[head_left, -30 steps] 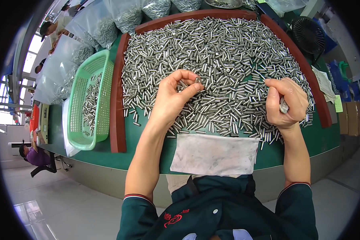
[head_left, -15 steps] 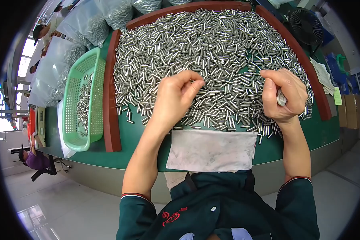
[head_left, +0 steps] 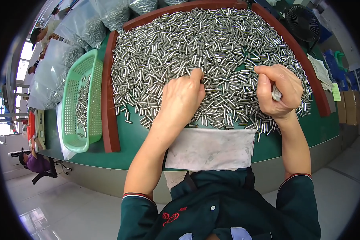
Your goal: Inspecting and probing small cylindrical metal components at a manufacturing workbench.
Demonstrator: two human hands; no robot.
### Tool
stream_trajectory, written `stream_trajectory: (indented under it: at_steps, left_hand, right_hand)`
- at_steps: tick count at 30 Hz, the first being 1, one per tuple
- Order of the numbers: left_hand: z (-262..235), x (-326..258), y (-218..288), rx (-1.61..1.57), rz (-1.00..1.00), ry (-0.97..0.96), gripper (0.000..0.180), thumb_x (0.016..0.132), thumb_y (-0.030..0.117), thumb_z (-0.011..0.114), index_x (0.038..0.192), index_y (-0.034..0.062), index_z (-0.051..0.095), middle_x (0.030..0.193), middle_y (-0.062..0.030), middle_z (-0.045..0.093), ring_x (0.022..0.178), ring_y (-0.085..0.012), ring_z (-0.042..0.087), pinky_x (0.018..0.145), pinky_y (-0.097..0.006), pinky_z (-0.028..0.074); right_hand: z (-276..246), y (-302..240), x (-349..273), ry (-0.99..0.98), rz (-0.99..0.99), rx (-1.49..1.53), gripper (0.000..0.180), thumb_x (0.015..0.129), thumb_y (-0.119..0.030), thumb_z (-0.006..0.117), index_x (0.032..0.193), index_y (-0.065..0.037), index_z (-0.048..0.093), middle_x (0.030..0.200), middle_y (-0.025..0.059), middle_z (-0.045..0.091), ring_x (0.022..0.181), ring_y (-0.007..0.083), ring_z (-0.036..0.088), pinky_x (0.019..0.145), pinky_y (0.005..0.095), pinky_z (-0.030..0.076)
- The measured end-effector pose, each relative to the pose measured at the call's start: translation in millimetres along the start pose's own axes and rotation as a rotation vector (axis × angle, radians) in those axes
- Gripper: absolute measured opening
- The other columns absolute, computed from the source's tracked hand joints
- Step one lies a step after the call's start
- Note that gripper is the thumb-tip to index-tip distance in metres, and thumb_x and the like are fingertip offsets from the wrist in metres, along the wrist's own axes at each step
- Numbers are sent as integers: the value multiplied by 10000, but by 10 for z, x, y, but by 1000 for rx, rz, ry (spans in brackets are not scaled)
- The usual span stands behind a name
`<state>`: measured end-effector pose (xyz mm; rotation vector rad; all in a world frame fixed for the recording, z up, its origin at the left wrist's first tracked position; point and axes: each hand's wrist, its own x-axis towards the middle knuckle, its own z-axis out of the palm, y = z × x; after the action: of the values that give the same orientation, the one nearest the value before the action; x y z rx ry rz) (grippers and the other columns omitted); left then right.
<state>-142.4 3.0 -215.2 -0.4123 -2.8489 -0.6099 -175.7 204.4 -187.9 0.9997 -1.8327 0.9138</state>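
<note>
A wide layer of short, shiny metal pins (head_left: 168, 44) covers the green tabletop in front of me. My left hand (head_left: 183, 95) is over the near middle of the layer, back of the hand up. Its fingers are curled with the index finger and thumb close together; whatever lies between them is hidden. To the right, my right hand (head_left: 282, 91) is closed in a fist over the pins. A greyish-white bit shows inside that fist, too little of it to name. Between my forearms a stained whitish cloth (head_left: 210, 150) lies flat at the table's near edge.
Dark red bars (head_left: 110, 100) border the pins at left, back and right. Left of them stands a green perforated basket (head_left: 68, 120) holding more pins. Clear bags of pins (head_left: 94, 30) line the back left. A black fan (head_left: 303, 22) and papers (head_left: 320, 72) are at right.
My left hand has turned over so its back faces up, with the fingertips now hidden beneath it. The right fist has shifted slightly left and stays closed.
</note>
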Motion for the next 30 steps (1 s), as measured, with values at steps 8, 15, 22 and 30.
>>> stream_trajectory:
  at_steps: [8, 15, 22, 30]
  left_hand:
    - [15, 45, 7, -58, 31, 21, 83, 733, 64, 554, 813, 44, 564, 526, -133, 539, 496, -295, 542, 501, -390, 419]
    - [23, 60, -14, -12, 102, 0, 112, 729, 55, 557, 839, 44, 578, 550, -153, 542, 537, -322, 546, 516, -404, 424]
    - [0, 51, 40, -536, -149, 124, 44, 766, 36, 539, 785, -4, 546, 550, -4, 480, 485, -66, 430, 472, -195, 348]
    - [-142, 9, -208, -1881, -555, -109, 89, 790, -24, 479, 840, 33, 524, 780, -106, 562, 473, -24, 292, 432, -156, 270]
  right_hand:
    - [-12, -23, 2, -27, 8, -4, 144, 575, 58, 557, 702, -1, 593, 502, 36, 507, 392, 142, 473, 391, 243, 372]
    - [11, -11, -6, -19, -3, -4, 146, 572, 57, 557, 702, -1, 592, 519, 47, 526, 401, 150, 488, 397, 244, 382]
    - [-24, -8, 8, -4, -17, -8, 146, 572, 57, 557, 702, 2, 593, 495, 34, 502, 395, 144, 478, 392, 237, 377]
    - [-44, -30, 42, -10, -16, -3, 139, 584, 61, 551, 704, 5, 592, 493, 26, 491, 383, 132, 453, 383, 235, 354]
